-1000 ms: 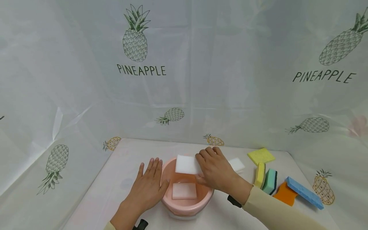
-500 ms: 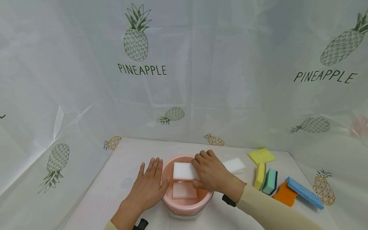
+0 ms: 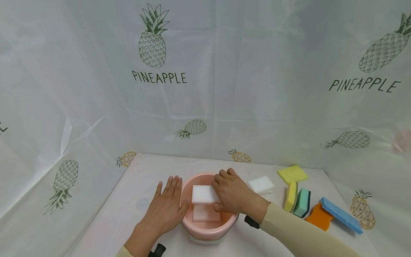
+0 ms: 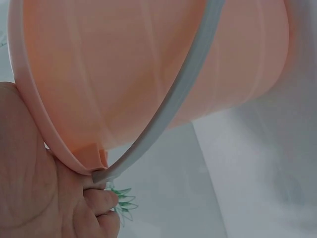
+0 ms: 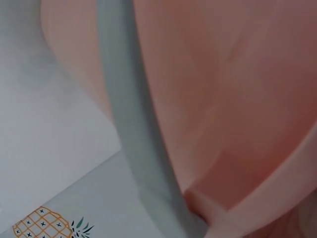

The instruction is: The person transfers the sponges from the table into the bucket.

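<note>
My right hand [image 3: 232, 195] grips a white rectangular foam sponge [image 3: 203, 194] by its right end, holding it flat inside the mouth of the round pink plastic bucket [image 3: 208, 228]. My left hand [image 3: 165, 208] lies flat with fingers straight, thumb against the bucket's left rim. A second white sponge [image 3: 205, 213] lies on the bucket's bottom, under the one I hold. To the right on the white table [image 3: 147, 171] sits another white sponge [image 3: 261, 184], then yellow [image 3: 292, 174], yellow-edged [image 3: 290, 196], green [image 3: 302, 202], orange [image 3: 318, 216] and blue [image 3: 341, 215] sponges.
</note>
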A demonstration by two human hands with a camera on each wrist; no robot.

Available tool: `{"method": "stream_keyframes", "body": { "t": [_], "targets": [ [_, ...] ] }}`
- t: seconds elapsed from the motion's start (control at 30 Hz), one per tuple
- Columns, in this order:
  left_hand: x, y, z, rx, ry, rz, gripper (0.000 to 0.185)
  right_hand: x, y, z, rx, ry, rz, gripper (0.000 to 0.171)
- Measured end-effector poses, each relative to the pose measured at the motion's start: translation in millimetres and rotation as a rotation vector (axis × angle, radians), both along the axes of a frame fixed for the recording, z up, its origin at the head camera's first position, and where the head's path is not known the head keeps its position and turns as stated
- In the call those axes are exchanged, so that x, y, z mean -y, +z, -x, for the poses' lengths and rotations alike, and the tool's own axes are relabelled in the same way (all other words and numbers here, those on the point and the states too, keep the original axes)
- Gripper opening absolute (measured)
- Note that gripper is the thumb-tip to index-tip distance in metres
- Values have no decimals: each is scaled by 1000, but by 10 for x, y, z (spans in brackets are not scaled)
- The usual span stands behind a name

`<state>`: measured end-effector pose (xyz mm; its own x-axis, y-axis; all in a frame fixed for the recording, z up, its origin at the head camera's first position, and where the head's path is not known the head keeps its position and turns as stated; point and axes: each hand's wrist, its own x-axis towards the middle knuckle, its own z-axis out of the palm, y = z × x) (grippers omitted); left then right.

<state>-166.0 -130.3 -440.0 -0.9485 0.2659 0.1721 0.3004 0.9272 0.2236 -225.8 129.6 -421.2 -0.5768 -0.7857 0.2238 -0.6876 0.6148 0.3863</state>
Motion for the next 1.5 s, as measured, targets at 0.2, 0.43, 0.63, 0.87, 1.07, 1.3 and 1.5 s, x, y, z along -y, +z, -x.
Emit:
{"method": "stream_keyframes", "body": {
  "t": [0.2, 0.43, 0.63, 0.87, 1.07, 1.3, 1.5],
  "targets": [
    [-1, -1, -2, 8, 3, 1, 74, 26, -3, 0, 23, -16, -40, 54],
    [-5, 6, -7, 14, 3, -11, 74, 43, -15, -3, 34, -26, -44, 55],
    [2, 26, -20, 41, -2, -17, 76, 38, -39, -2, 12, -21, -34, 50],
    [14, 2, -11, 45, -3, -27, 77, -40, -47, -2, -56, 36, 108, 33],
    [17, -34, -1, 36, -5, -38, 78, -318, 49, 140, -127, 28, 279, 25],
    [23, -40, -7, 39, 3, -37, 78, -843, 152, 417, -166, -94, 236, 32],
    [12, -2, -19, 31, -9, -51, 77, -1277, -44, 509, -148, -145, 134, 45]
  ]
}}
